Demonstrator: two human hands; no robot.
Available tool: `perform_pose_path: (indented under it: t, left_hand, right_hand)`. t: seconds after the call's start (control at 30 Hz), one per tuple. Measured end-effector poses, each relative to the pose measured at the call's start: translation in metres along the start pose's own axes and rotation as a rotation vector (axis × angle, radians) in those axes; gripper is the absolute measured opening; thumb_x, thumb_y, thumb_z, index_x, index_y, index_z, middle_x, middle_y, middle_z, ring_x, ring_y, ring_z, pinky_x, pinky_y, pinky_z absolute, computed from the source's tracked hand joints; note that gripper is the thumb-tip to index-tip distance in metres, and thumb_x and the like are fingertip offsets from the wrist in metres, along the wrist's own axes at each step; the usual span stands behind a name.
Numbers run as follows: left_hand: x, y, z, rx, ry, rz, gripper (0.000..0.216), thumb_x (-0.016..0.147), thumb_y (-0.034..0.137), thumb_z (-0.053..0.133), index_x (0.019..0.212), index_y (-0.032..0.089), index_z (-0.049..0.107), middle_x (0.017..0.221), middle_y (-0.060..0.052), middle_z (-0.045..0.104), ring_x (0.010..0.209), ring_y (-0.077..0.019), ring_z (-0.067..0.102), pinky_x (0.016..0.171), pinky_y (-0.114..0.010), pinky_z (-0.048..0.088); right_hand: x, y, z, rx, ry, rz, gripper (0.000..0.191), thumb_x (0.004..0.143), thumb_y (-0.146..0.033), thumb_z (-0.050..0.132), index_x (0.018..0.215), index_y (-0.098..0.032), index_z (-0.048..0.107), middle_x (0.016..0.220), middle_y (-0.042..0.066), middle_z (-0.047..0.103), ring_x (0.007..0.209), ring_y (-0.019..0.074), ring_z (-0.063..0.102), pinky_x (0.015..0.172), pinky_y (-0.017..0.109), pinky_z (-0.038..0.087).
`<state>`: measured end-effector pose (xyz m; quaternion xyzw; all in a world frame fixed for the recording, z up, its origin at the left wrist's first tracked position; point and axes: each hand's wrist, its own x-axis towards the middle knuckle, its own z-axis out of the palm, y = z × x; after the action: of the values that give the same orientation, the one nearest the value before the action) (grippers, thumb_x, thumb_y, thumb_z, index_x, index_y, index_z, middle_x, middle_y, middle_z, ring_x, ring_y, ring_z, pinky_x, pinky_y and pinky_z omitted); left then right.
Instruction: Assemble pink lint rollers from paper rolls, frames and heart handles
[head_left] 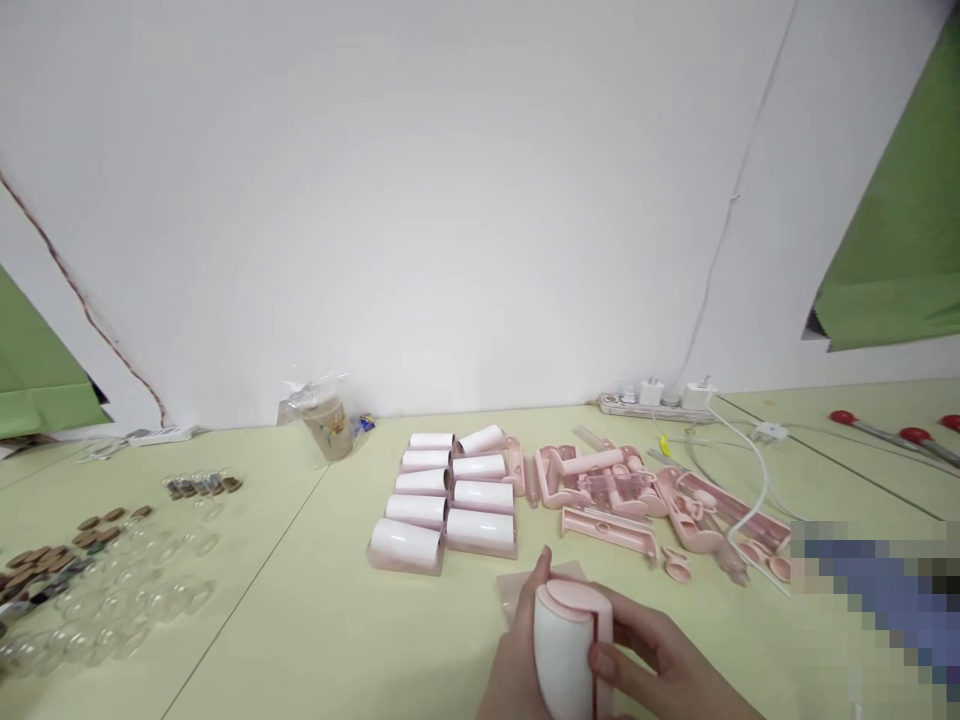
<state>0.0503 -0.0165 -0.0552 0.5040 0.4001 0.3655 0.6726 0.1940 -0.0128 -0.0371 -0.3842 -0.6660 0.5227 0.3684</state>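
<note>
Currently, a white roller (562, 655) in a pink casing (576, 597) is held nearly upright at the near side of the desk (315, 630). Its left side is cupped by the left hand (514, 665), one digit pointed upward beside the pink top. From the right, the casing is gripped by the right hand (660, 655), angled inward. The fingers of both hands are clamped on it; white rolls (480, 530) are lined up beyond.

Before me, a bagged cup (330, 430) stood near the wall (450, 200), left of a power strip (637, 407) bearing chargers (697, 396). Clear domes (112, 603) and brown discs (108, 535) dotted the table (300, 640) at left; green cloth (892, 220) hung either side; red-ended rods (843, 417) lay far right.
</note>
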Motion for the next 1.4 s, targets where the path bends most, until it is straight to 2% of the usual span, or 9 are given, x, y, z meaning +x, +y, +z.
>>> perform_pose_path:
  t: [0.13, 0.27, 0.33, 0.43, 0.6, 0.9, 1.2, 1.3, 1.4]
  left_hand:
    - [0.015, -0.010, -0.018, 0.036, 0.050, -0.035, 0.107, 0.055, 0.052, 0.068, 0.137, 0.020, 0.008, 0.097, -0.007, 0.058, 0.090, -0.0242, 0.056, 0.079, -0.037, 0.043]
    - [0.007, -0.006, -0.043, 0.359, 0.224, 0.164, 0.101, 0.041, 0.033, 0.078, 0.127, 0.017, 0.029, 0.117, -0.011, 0.045, 0.112, -0.0289, 0.039, 0.097, -0.037, 0.028]
    - [0.003, -0.007, -0.051, 0.474, 0.268, 0.163, 0.098, 0.038, 0.023, 0.078, 0.125, 0.016, 0.032, 0.123, -0.012, 0.040, 0.117, -0.0302, 0.032, 0.097, -0.035, 0.027]
    - [0.007, -0.019, -0.059, 0.478, 0.249, 0.107, 0.082, 0.049, 0.019, 0.071, 0.123, 0.013, 0.036, 0.117, -0.012, 0.046, 0.111, -0.0280, 0.039, 0.095, -0.034, 0.029]
    - [0.019, -0.043, -0.073, 0.428, 0.151, 0.161, 0.063, 0.055, 0.029, 0.070, 0.111, 0.012, 0.047, 0.102, -0.009, 0.053, 0.101, -0.0275, 0.046, 0.089, -0.034, 0.033]
    - [0.020, -0.045, -0.081, 0.449, 0.117, 0.155, 0.070, 0.049, 0.041, 0.073, 0.110, 0.015, 0.051, 0.100, -0.007, 0.052, 0.100, -0.0272, 0.045, 0.089, -0.035, 0.032]
    - [0.003, -0.020, -0.064, 0.442, 0.117, 0.134, 0.058, 0.059, 0.020, 0.067, 0.113, 0.016, 0.047, 0.107, -0.007, 0.049, 0.106, -0.0236, 0.043, 0.094, -0.033, 0.030]
    - [0.001, -0.019, -0.063, 0.455, 0.106, 0.110, 0.064, 0.060, 0.016, 0.065, 0.120, 0.017, 0.041, 0.110, -0.007, 0.047, 0.107, -0.0218, 0.043, 0.096, -0.031, 0.030]
    - [0.004, -0.024, -0.064, 0.499, 0.080, 0.118, 0.074, 0.060, 0.013, 0.063, 0.126, 0.019, 0.032, 0.112, -0.007, 0.046, 0.109, -0.0204, 0.041, 0.098, -0.031, 0.028]
  right_hand:
    - [0.002, 0.009, -0.011, -0.008, 0.128, -0.013, 0.052, 0.075, -0.048, 0.057, 0.120, -0.024, 0.050, 0.115, 0.010, 0.059, 0.102, 0.0287, 0.055, 0.085, 0.039, 0.046]
    - [0.016, -0.005, -0.034, -0.134, 0.366, -0.157, 0.039, 0.072, -0.045, 0.061, 0.106, -0.028, 0.054, 0.107, 0.007, 0.060, 0.097, 0.0243, 0.057, 0.080, 0.034, 0.049]
    - [0.027, -0.018, -0.039, -0.305, 0.313, -0.207, 0.033, 0.074, -0.042, 0.061, 0.103, -0.028, 0.057, 0.106, 0.005, 0.059, 0.099, 0.0233, 0.055, 0.083, 0.033, 0.046]
    - [0.042, -0.028, -0.031, -0.582, 0.094, -0.239, 0.031, 0.080, -0.040, 0.054, 0.107, -0.027, 0.058, 0.095, 0.005, 0.060, 0.090, 0.0208, 0.057, 0.077, 0.031, 0.046]
    - [0.053, -0.017, -0.003, -0.911, -0.133, -0.302, 0.030, 0.084, -0.039, 0.049, 0.112, -0.029, 0.056, 0.086, 0.004, 0.058, 0.078, 0.0187, 0.055, 0.064, 0.027, 0.044]
    - [0.043, -0.022, -0.004, -0.938, -0.141, -0.266, 0.028, 0.086, -0.035, 0.048, 0.113, -0.029, 0.054, 0.089, 0.005, 0.055, 0.080, 0.0191, 0.054, 0.065, 0.028, 0.043]
    - [0.038, -0.004, 0.009, -0.996, -0.175, -0.265, 0.027, 0.081, -0.028, 0.054, 0.108, -0.028, 0.055, 0.096, 0.006, 0.054, 0.083, 0.0196, 0.054, 0.068, 0.030, 0.045]
    - [0.045, -0.001, -0.012, -1.068, -0.060, -0.265, 0.034, 0.086, -0.030, 0.047, 0.120, -0.025, 0.047, 0.113, 0.008, 0.050, 0.100, 0.0198, 0.050, 0.080, 0.030, 0.043]
    - [0.068, -0.001, -0.056, -1.311, 0.071, -0.173, 0.025, 0.086, -0.022, 0.043, 0.103, -0.022, 0.060, 0.107, 0.009, 0.056, 0.101, 0.0242, 0.050, 0.082, 0.036, 0.041]
